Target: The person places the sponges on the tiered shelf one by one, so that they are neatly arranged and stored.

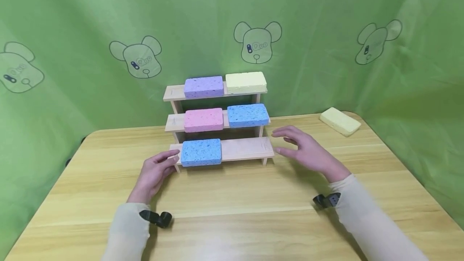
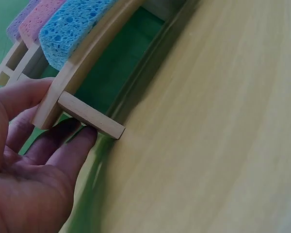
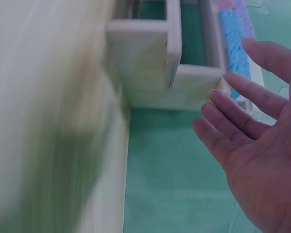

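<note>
A three-step wooden rack [image 1: 247,149] stands at the far edge of the table. My left hand [image 1: 153,174] grips the left end of its lowest step, with the thumb on the board and the fingers beneath, as the left wrist view shows. Beside the thumb a blue sponge [image 1: 201,152] lies on that step. My right hand [image 1: 306,150] hovers off the rack's right end, fingers spread and holding nothing. On the middle step are a pink sponge [image 1: 204,120] and another blue sponge [image 1: 248,115]. The top step carries a purple sponge [image 1: 204,87] and a pale yellow sponge [image 1: 245,82].
A second pale yellow sponge [image 1: 340,121] lies on the wooden table [image 1: 232,212] near its far right corner. Green curtains [image 1: 203,23] with printed bear heads hang behind the table and along both sides. Each wrist wears a small black camera.
</note>
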A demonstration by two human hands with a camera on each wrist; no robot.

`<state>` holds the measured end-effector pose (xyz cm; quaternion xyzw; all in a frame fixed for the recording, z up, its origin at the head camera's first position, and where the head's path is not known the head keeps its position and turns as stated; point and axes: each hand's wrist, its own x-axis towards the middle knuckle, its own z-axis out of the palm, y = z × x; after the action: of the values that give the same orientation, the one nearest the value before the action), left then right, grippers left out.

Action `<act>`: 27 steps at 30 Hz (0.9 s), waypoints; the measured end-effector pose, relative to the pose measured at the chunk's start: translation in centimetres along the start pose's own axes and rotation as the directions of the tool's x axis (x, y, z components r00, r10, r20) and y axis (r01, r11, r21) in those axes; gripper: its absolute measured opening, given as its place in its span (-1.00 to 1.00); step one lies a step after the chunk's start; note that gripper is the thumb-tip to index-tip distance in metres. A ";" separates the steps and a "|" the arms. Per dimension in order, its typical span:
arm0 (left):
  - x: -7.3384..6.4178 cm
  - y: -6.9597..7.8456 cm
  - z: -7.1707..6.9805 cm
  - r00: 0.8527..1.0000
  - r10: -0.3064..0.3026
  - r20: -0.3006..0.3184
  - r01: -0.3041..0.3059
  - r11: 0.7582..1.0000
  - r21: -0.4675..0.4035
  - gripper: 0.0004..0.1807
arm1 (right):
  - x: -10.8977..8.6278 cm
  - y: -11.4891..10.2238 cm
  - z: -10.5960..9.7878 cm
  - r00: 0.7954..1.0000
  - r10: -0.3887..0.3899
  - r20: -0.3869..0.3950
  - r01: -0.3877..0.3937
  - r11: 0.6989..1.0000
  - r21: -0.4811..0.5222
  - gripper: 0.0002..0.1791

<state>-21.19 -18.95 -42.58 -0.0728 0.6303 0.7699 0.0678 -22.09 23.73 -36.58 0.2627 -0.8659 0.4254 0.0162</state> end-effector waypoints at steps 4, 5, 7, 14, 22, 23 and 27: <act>0.0 -0.2 -0.1 1.000 -0.004 -0.006 0.004 0.999 0.036 -0.55 | -0.7 0.7 -0.9 1.000 0.021 -0.009 -0.021 1.000 -0.014 -0.55; 0.0 -0.2 -0.2 1.000 -0.007 -0.009 0.008 0.999 0.042 -0.56 | -0.8 0.9 -1.1 0.999 0.030 -0.014 -0.030 1.000 -0.009 -0.55; 0.0 -0.1 -0.1 1.000 -0.010 -0.016 0.011 0.999 0.044 -0.58 | -1.0 1.1 -1.5 0.999 0.045 -0.025 -0.045 0.999 -0.003 -0.55; 0.0 -0.1 -0.2 1.000 -0.006 -0.012 0.006 1.000 0.025 -0.64 | -1.6 1.7 -2.5 0.997 0.042 -0.070 -0.042 0.999 0.013 -0.56; 0.3 -0.2 -0.3 1.000 -0.006 0.012 0.005 1.000 0.025 -0.64 | -2.4 2.7 -3.8 0.991 0.050 -0.125 -0.055 0.998 -0.043 -0.54; 0.3 -0.2 -0.3 1.000 -0.002 0.009 0.002 1.000 0.023 -0.64 | -2.5 2.9 -3.9 0.989 0.053 -0.135 -0.060 0.997 -0.049 -0.54; 0.2 -0.3 -0.2 1.000 -0.001 0.013 0.001 1.000 0.014 -0.62 | -3.3 3.8 -4.8 0.976 0.104 -0.191 -0.113 0.993 -0.036 -0.53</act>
<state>-21.34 -19.09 -42.91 -0.0676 0.6352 0.7659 0.0730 -21.97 30.59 -37.10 0.1731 -0.8832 0.4282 0.0813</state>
